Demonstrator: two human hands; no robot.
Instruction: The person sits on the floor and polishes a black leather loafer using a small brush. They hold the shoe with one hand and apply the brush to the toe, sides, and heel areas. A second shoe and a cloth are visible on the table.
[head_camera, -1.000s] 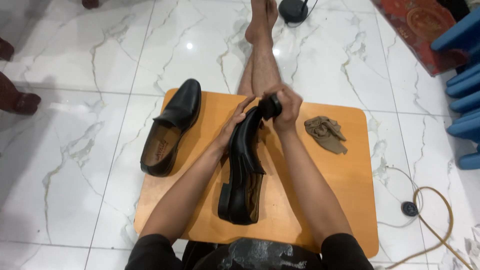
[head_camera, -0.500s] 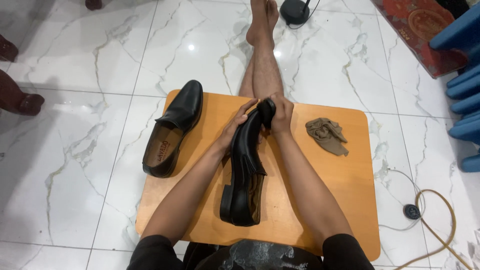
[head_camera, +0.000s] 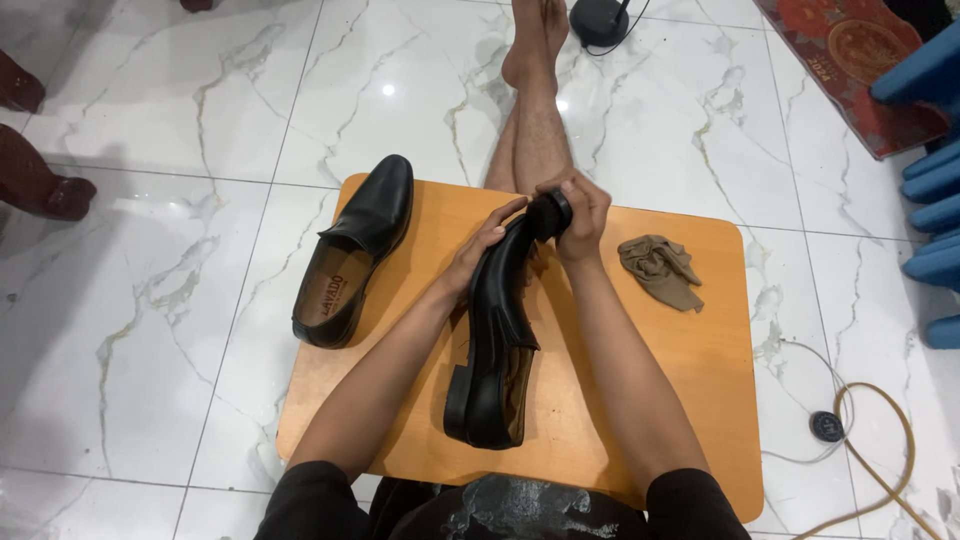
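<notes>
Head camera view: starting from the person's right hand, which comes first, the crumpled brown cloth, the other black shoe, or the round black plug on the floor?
From the right hand:
1. Crumpled brown cloth, just to its right on the board.
2. Other black shoe, across the board on the left side.
3. Round black plug, on the floor at lower right.

Both our forearms stretch forward and converge ahead of us. Our left hand (head_camera: 483, 248) lies open, fingers extended and pressed flat, palm turned inward. Our right hand (head_camera: 582, 218) is curled closed, knuckles up, apparently in a tight grasp.
</notes>
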